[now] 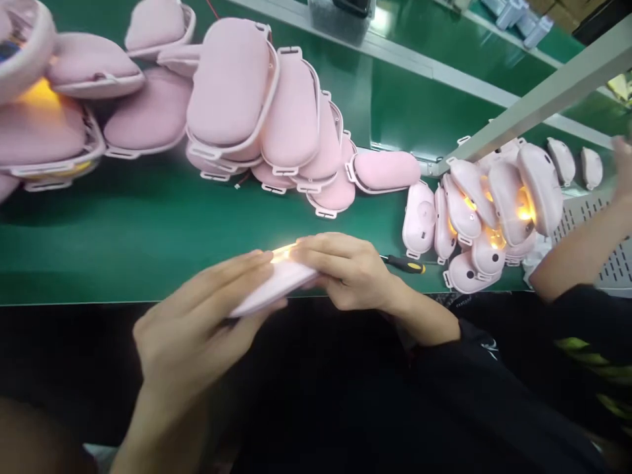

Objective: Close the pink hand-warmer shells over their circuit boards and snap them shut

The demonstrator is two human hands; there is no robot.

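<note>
Both my hands grip one pink oval shell (276, 283) over the near edge of the green belt (148, 224). My left hand (202, 322) cups it from below and the left, fingers stretched along its top. My right hand (345, 270) clasps its right end. An orange glow shows at the seam between my fingertips. Behind my right hand lies a screwdriver (405, 264) with a yellow and black handle.
Several pink shells (232, 85) are heaped across the belt's far side. Another heap, some glowing orange (494, 204), sits at the right. A co-worker's arm (582, 243) reaches in from the right. A grey metal bar (543, 92) slants overhead.
</note>
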